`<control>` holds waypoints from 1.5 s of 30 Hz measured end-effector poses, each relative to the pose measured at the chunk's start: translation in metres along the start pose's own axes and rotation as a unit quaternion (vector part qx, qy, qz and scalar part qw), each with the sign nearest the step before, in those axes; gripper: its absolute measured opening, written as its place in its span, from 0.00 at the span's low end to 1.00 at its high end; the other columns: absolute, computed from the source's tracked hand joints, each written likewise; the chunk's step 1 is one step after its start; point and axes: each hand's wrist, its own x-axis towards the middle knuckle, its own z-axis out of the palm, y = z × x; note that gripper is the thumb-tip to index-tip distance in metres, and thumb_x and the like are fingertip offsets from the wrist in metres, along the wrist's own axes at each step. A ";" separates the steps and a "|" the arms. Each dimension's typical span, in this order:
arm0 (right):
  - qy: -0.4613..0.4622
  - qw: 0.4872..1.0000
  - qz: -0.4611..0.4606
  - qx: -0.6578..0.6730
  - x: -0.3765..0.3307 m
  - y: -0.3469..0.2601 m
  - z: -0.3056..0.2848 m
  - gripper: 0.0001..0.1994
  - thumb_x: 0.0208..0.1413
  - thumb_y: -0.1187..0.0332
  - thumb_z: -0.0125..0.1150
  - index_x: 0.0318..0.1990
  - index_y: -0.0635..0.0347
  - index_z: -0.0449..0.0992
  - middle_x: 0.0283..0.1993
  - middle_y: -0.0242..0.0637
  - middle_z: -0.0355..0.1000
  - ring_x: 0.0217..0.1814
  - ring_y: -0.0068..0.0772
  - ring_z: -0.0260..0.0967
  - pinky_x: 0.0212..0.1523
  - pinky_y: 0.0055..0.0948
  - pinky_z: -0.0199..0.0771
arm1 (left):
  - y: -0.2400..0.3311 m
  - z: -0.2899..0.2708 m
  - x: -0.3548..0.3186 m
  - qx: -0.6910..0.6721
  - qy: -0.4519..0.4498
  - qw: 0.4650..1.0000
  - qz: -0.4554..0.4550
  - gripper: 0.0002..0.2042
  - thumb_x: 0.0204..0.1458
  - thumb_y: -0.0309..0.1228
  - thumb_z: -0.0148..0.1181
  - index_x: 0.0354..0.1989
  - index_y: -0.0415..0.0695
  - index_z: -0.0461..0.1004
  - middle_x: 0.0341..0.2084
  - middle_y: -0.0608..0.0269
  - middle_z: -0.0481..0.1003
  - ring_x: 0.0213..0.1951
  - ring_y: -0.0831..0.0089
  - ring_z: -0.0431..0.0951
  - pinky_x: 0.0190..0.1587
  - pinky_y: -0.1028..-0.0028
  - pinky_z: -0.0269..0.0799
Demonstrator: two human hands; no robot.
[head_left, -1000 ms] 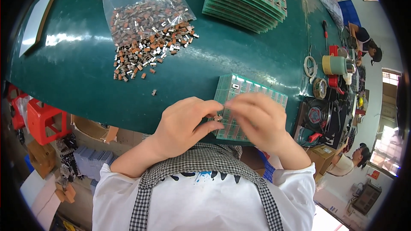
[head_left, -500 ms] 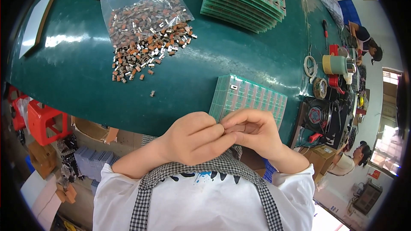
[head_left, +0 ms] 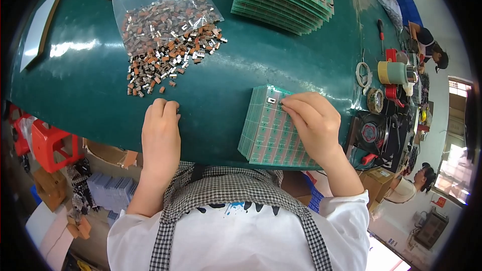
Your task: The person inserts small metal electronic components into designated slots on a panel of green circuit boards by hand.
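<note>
My left hand [head_left: 161, 128] rests on the green table just in front of the pile of small slide switches [head_left: 168, 62], fingers drawn together at the spot where a single loose one lay. Whatever is under its fingertips is hidden. My right hand [head_left: 317, 123] is over the near stack of green circuit boards [head_left: 266, 135], thumb and forefinger pinched at the top row. A tiny dark part, apparently a slide switch, shows at those fingertips. Beside them, one switch [head_left: 271, 100] sits in the board's corner cell. The other visible cells look bare.
A clear plastic bag [head_left: 165, 15] spills the switches. Behind stands a taller stack of boards with parts fitted [head_left: 283, 2]. Rightward lie a tape roll [head_left: 375, 101], a screwdriver [head_left: 381, 35] and a black fan [head_left: 371, 134]. Red stools [head_left: 50, 143] stand left; two people sit right.
My hands, together before, have parted. The left went left and forward to the loose switch; the right went forward onto the near board stack. The view has shifted slightly.
</note>
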 end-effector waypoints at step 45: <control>0.028 0.995 0.072 0.068 -0.014 -0.003 -0.009 0.08 0.42 0.78 0.68 0.32 0.63 0.80 0.36 0.37 0.76 0.33 0.34 0.74 0.30 0.28 0.74 | 0.055 -0.003 0.017 -0.276 0.034 0.957 0.077 0.21 0.43 0.29 0.69 0.48 0.40 0.73 0.36 0.56 0.75 0.33 0.64 0.76 0.35 0.68 0.73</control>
